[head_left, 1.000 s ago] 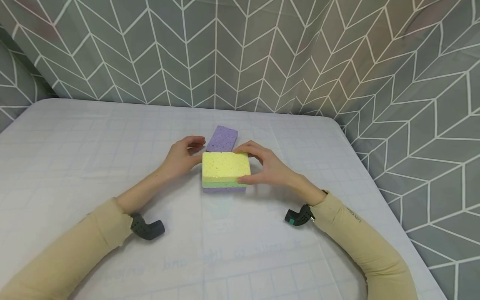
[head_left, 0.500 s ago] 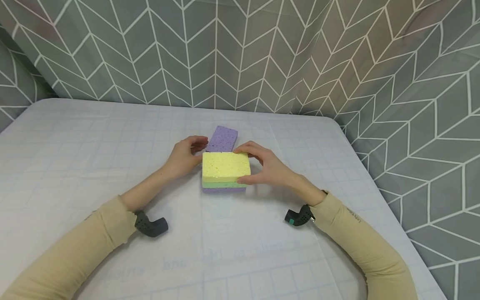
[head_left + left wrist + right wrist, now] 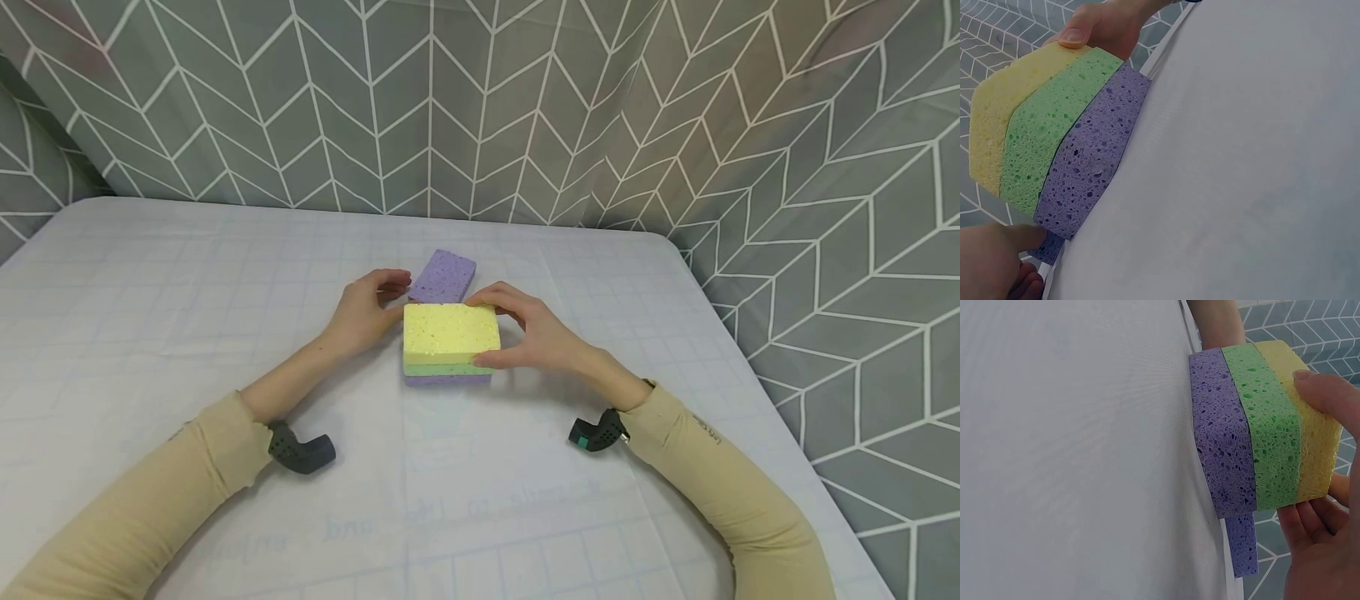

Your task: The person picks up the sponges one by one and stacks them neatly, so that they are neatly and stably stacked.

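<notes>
A stack of sponges sits mid-table in the head view: a yellow sponge (image 3: 452, 333) on top, a green sponge (image 3: 438, 369) in the middle and a purple sponge (image 3: 1222, 431) at the bottom. My right hand (image 3: 536, 331) grips the yellow sponge by its right end, thumb on the near side and fingers on the far side. At the stack's left end is my left hand (image 3: 365, 308), fingers loosely bent and thumb tip right at the sponges' corner. Behind the stack lies a second purple sponge (image 3: 444, 277), partly hidden by it, close to my left fingertips.
A white cloth with faint grid lines covers the table (image 3: 187, 275). Beyond its far and right edges hangs a grey curtain (image 3: 405, 108) with a white chevron pattern. Dark wrist mounts (image 3: 302, 450) stick out from both beige sleeves.
My left hand has shifted slightly, first right and then back left. The rear purple sponge has turned a little, its near end moving left. The right hand and the stack hold still.
</notes>
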The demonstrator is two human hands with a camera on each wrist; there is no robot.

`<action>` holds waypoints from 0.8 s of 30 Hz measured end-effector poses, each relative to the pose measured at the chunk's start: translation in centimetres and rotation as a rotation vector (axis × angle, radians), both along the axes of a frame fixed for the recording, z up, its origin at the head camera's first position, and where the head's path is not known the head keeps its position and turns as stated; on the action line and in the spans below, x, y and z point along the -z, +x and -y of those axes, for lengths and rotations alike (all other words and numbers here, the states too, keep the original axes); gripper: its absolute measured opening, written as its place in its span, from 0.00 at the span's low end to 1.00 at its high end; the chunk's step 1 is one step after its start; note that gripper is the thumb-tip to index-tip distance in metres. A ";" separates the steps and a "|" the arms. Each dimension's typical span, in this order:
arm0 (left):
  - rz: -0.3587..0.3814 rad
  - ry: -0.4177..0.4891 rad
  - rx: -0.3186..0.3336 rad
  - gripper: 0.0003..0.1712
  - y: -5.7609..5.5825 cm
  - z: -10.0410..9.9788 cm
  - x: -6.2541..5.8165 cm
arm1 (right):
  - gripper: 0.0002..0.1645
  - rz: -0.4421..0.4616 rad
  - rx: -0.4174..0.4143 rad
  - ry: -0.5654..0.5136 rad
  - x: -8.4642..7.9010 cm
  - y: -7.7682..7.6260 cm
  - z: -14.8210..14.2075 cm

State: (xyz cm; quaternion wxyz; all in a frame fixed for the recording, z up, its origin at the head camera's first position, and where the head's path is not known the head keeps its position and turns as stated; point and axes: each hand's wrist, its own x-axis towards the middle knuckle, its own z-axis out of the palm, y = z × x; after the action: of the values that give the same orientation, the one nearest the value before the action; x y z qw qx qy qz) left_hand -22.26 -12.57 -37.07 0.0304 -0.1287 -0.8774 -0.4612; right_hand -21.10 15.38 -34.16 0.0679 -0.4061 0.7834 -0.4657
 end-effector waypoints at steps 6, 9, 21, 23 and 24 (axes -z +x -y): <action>-0.007 -0.011 -0.056 0.31 0.1 0.2 -0.1 | 0.40 -0.006 -0.002 0.006 -0.1 0.0 0.0; 0.002 -0.019 -0.089 0.32 0.2 0.2 -0.2 | 0.39 -0.007 -0.006 0.003 -0.1 0.0 0.1; -0.022 -0.023 -0.140 0.30 0.1 0.3 -0.3 | 0.40 -0.014 -0.008 0.002 -0.1 0.0 0.1; -0.019 -0.012 -0.144 0.30 0.0 0.2 -0.4 | 0.40 -0.015 -0.005 0.004 -0.1 0.1 0.1; -0.009 0.004 -0.143 0.30 0.0 0.2 -0.4 | 0.40 -0.015 -0.003 0.006 -0.1 0.1 0.1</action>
State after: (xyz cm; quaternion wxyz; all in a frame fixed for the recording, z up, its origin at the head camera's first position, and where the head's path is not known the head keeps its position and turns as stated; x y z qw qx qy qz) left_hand -22.27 -12.72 -36.71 0.0674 -0.0676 -0.8832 -0.4592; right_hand -21.03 15.30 -34.03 0.0637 -0.4106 0.7845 -0.4603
